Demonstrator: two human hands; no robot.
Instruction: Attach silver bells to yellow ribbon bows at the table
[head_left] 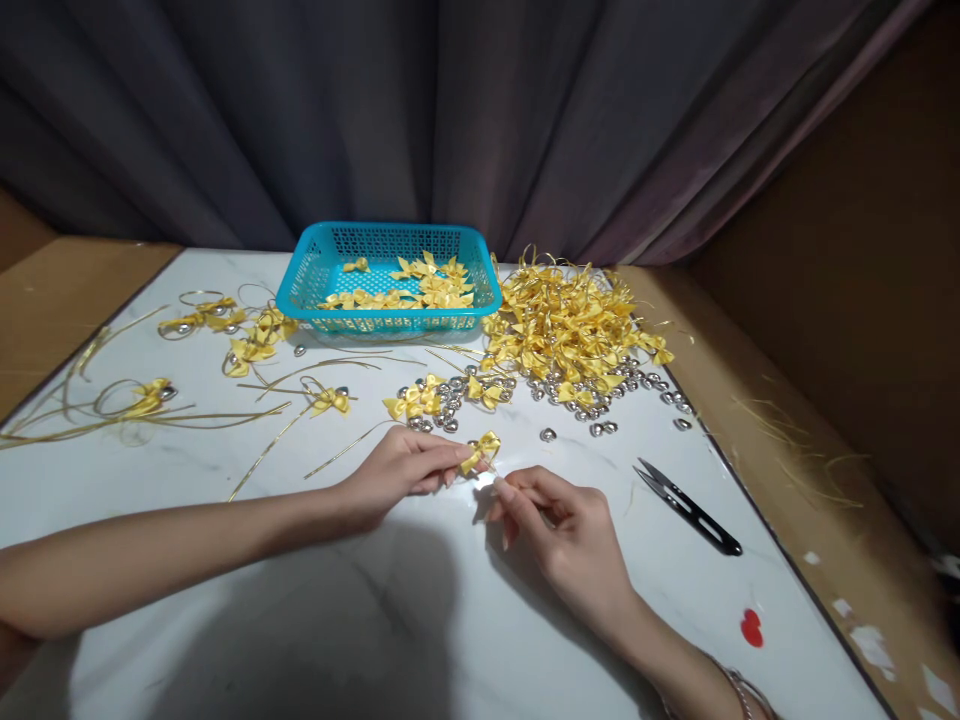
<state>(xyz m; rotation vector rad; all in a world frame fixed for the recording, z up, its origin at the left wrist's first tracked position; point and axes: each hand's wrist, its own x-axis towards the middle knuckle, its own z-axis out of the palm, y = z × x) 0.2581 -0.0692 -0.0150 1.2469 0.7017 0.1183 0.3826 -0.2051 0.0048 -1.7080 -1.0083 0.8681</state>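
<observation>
My left hand (pixel 405 470) pinches a small yellow satin ribbon bow (pixel 481 452) above the table's middle. Close on its right, my right hand (pixel 562 525) has thumb and forefinger pressed together at the bow's lower edge, on what looks like a thin gold cord; the fingers hide most of it. Just beyond the left fingers lie a few loose yellow bows (pixel 420 398) among silver heart-shaped beads (pixel 448 405). Another bow with a gold cord (pixel 328 400) rests farther left.
A blue plastic basket (pixel 390 316) holding yellow bows stands at the back. Beside it rises a big heap of corded bows (pixel 562 315) with silver beads along its front. Black thread snips (pixel 690 508) and a red piece (pixel 751 628) lie right. Gold cords (pixel 187 412) spread left.
</observation>
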